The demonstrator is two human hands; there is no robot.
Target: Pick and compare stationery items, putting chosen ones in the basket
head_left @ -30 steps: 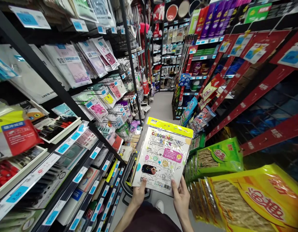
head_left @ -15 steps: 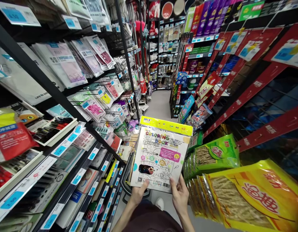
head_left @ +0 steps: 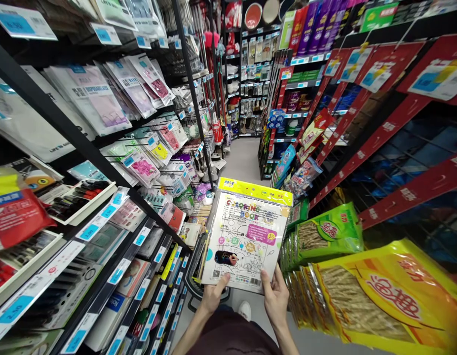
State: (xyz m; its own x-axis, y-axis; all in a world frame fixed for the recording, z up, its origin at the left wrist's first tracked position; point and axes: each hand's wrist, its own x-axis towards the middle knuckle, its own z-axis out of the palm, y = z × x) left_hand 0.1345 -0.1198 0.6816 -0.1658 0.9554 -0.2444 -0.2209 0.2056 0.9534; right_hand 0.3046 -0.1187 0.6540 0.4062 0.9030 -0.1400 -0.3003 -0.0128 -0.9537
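Note:
A coloring book (head_left: 247,236) in a clear plastic sleeve with a yellow top strip is held up in front of me, tilted toward my eyes. My left hand (head_left: 214,293) grips its lower left edge, thumb on the face and fingers hidden behind. At the lower right corner my right hand (head_left: 276,295) pinches it the same way, thumb in front. Part of a dark basket (head_left: 193,281) shows behind the book on the left; what it contains is mostly hidden.
Shelves of packaged goods with price tags (head_left: 95,224) line the left side. Close on the right hang yellow snack bags (head_left: 395,296) and green snack bags (head_left: 328,234). The grey aisle floor (head_left: 243,158) runs ahead to a back shelf (head_left: 256,84).
The view has shifted slightly, and the book tilts a little differently, with glare moving on its sleeve. Both hands keep the same hold.

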